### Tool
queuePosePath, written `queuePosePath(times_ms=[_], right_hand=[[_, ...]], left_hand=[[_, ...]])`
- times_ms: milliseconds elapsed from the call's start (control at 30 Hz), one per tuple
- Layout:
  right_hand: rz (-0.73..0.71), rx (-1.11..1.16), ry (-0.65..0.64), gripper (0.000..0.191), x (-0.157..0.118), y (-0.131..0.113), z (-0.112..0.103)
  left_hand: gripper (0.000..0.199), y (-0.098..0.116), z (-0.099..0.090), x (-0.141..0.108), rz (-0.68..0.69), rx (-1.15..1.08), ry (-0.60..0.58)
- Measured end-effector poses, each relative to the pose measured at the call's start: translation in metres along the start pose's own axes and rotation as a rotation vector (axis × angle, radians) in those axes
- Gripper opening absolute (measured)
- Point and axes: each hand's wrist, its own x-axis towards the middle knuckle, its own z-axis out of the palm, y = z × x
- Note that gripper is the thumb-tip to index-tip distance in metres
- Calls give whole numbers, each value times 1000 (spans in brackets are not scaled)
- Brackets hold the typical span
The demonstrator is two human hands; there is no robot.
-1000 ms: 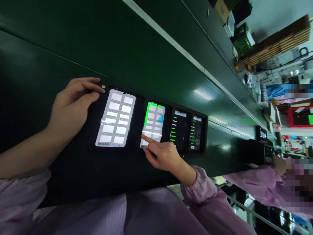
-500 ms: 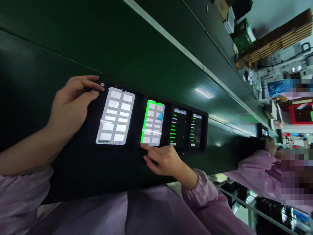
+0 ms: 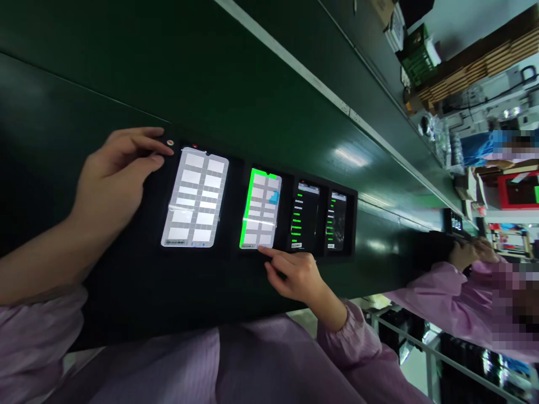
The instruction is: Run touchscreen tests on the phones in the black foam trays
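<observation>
Likely light, stiff, slick, fragile smartphone (image 3: pixel 263 210); best held by long edges. Right hand (image 3: pixel 300 275) digits apart, at its lower edge; left hand (image 3: pixel 112 179) digits apart, by tray (image 3: pixel 354 224) corner.

The room was dim, and the dark green desk (image 3: pixel 269 140) sank into near-black around the black tray (image 3: pixel 233 224). The brightest light nearby came from the left phone screen (image 3: pixel 194 199) (white enough to lose some detail). A soft glare patch lay on the desk's right half, thin reflections crossed the screens, and the far right looked stretched, with pixelated blocks.
</observation>
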Motion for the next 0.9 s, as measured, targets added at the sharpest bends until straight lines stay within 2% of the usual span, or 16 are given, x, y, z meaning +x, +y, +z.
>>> queuePosePath(times_ms=[167,533,733,900], right_hand=[[82,-15,-5,32,-9,4,-3],[63,-39,55,34,-1,6,-5],[63,-72,78,28,19,31,-5],[114,-65,65,29,38,56,-8]], left_hand=[[12,-8,-1,3,13,14,4],[19,-11,-1,9,8,18,-11],[20,-10,-2,5,46,19,-12],[18,-1,-1,2,14,47,0]])
